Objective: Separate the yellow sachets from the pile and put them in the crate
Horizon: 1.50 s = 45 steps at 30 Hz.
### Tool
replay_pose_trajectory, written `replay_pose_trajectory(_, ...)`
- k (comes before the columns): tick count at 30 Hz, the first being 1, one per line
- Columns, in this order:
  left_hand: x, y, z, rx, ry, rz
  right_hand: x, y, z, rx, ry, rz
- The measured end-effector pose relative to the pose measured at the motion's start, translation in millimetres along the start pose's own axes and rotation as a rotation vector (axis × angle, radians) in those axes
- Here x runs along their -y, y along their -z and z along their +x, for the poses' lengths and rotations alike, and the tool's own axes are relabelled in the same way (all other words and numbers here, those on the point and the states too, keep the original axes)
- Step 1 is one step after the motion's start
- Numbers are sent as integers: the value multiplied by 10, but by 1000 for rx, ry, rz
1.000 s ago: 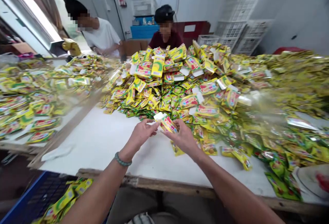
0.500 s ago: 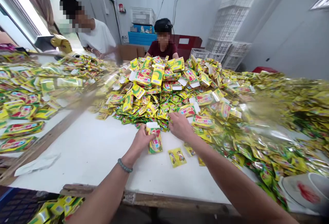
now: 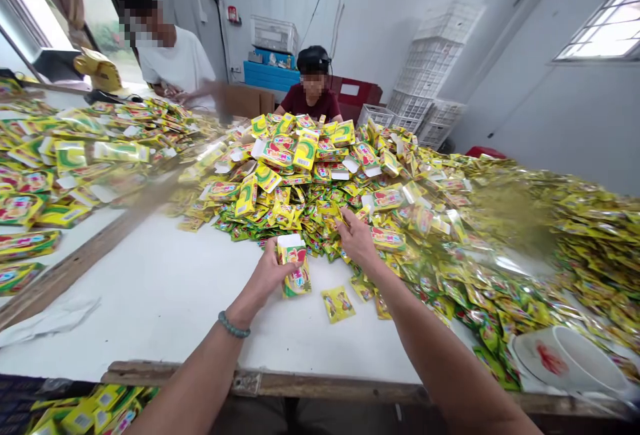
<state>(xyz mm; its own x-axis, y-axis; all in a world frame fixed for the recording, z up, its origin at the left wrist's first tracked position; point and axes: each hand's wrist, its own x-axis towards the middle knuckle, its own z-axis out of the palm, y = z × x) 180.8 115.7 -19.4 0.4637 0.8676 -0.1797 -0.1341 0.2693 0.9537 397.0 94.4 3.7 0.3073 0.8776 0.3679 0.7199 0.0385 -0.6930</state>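
Note:
A small yellow-and-green candy box is in my left hand, fingers and thumb closed around its sides. The box stands tilted, its white end flap open at the top. My right hand reaches to the front of a heap of small candy packets, thumb and forefinger close together at a yellow packet. What exactly lies between those fingertips is partly hidden. A single yellow packet lies flat on the white table below my hands.
Boxes with open flaps top the heap. More packets spread rightward, beside a white bucket. A wooden strip crosses the table on the left. Two people are across the table; white crates stack behind.
My right hand has moved slightly farther into the heap, its fingers more stretched. My left hand still holds the box. The camera view has turned a little to the right.

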Motion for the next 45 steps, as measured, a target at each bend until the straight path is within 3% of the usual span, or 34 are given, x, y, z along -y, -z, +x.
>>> replay_pose_trajectory(5, -58, -15, -87, 190, 103, 46, -61, -69, -392, 112, -279, 296)
replay_pose_trajectory(8, -75, 10, -101, 271, 108, 101, -109, -110, -534, 28, -234, 218)
replay_pose_trajectory(13, -59, 58, -61, 207, 92, 166, -179, 34, -531, -145, -201, 117)
replay_pose_trajectory(18, 4, 15, -52, 284, 126, 373, -101, 39, -539, 46, -159, 376)
replay_pose_trajectory(23, 35, 16, -35, 259, 65, 358, -21, -1, -578, 294, -66, 209)
replay_pose_trajectory(27, 38, 20, -26, 271, 70, 366, -45, 32, -577, 429, -46, 211)
replay_pose_trajectory(32, 46, -24, -46, 301, 114, 404, -10, -16, -585, 437, -77, 186)
replay_pose_trajectory(35, 62, -14, -32, 277, 185, 320, -12, -17, -573, 344, -81, 219)
replay_pose_trajectory(38, 57, 15, 0, 164, 220, 197, -58, 11, -574, 194, -4, 19)
replay_pose_trajectory(42, 13, 33, 19, 46, 196, 143, -114, -23, -592, 258, 206, -449)
replay_pose_trajectory(45, -19, 23, 8, 28, 193, 133, -140, -55, -569, 253, 213, -539)
